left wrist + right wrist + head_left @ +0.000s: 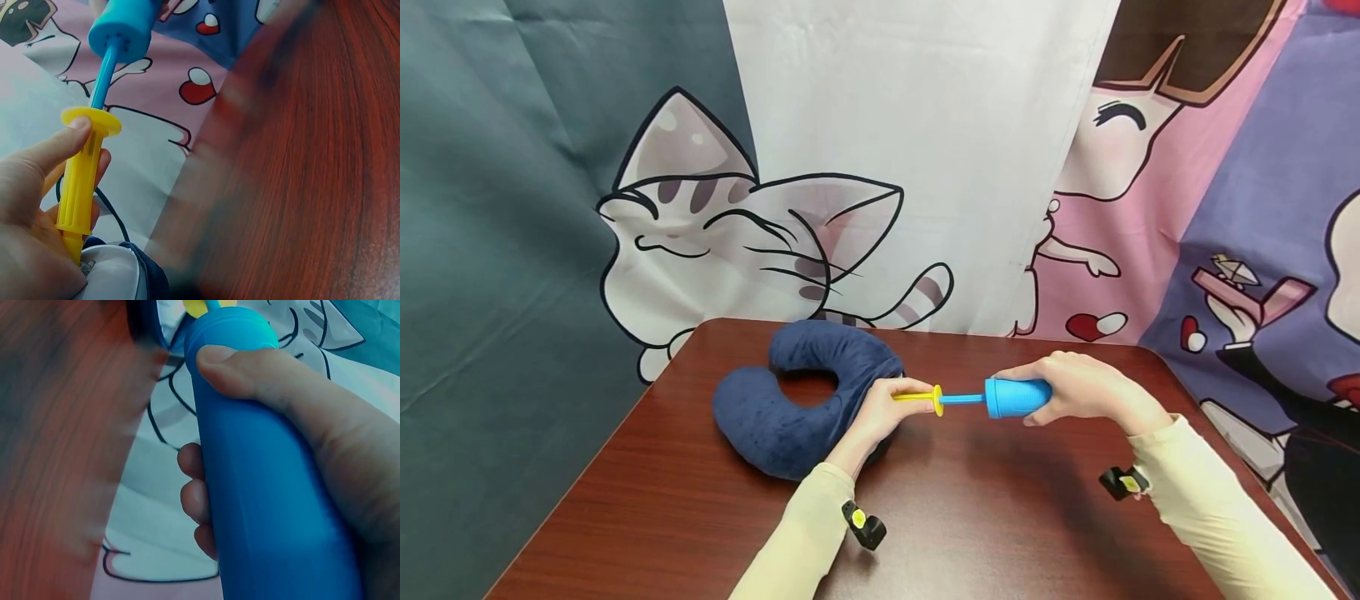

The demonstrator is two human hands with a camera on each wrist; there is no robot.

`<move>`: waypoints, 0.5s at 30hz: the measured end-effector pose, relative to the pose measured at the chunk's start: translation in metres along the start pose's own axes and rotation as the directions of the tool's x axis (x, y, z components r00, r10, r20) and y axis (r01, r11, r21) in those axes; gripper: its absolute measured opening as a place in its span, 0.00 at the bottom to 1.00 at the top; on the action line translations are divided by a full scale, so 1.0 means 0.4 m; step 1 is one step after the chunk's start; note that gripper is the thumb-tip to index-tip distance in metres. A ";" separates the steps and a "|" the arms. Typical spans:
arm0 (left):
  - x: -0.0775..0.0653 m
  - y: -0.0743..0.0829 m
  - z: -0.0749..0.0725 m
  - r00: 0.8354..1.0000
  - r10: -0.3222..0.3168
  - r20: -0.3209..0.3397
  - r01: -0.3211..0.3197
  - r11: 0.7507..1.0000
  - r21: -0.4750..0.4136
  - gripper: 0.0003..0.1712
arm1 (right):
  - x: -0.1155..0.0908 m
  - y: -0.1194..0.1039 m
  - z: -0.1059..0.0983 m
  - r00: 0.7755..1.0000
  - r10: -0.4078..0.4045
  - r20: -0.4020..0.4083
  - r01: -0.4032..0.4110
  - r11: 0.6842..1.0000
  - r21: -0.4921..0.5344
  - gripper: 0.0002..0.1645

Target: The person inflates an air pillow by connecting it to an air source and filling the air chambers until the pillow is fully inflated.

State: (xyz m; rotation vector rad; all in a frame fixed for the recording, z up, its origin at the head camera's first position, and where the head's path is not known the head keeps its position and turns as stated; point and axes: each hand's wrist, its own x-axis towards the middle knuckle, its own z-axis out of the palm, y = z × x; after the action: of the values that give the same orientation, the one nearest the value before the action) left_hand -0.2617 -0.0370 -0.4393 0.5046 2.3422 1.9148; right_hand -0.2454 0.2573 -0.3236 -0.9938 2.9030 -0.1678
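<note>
A balloon hand pump is held level above the table between my two hands. Its blue barrel (1013,397) lies in my right hand (1082,387), fingers wrapped around it; the right wrist view shows the thumb (234,370) along the barrel near its capped end. My left hand (880,412) grips the yellow, flanged end piece (81,181), thumb at the flange. A thin blue rod (962,400) shows between flange and barrel. Behind my left hand, a navy U-shaped neck pillow (756,421) rests on the table, partly covered by that hand.
The reddish-brown wooden table (970,525) spreads under both arms, its far edge against a printed cartoon curtain (925,108). Each wrist carries a small black camera, the left one (865,527) and the right one (1123,482). A pale, navy-edged part of the pillow (115,272) appears below the left hand.
</note>
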 end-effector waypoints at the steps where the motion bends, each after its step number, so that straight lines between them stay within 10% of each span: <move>1: 0.000 0.000 -0.001 1.000 -0.001 0.000 0.001 1.000 0.006 0.17 | 0.009 -0.004 0.005 1.000 -0.009 0.001 0.009 1.000 0.000 0.39; 15: 0.003 -0.003 0.006 1.000 -0.009 -0.009 0.010 0.999 0.039 0.16 | 0.111 -0.061 0.067 0.998 -0.066 -0.004 0.066 0.998 -0.021 0.39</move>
State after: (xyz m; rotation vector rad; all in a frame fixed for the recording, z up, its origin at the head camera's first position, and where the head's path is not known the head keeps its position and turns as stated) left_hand -0.2624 -0.0346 -0.4406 0.4888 2.3870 1.8742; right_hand -0.2630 0.2085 -0.3484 -1.0941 2.8835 -0.1444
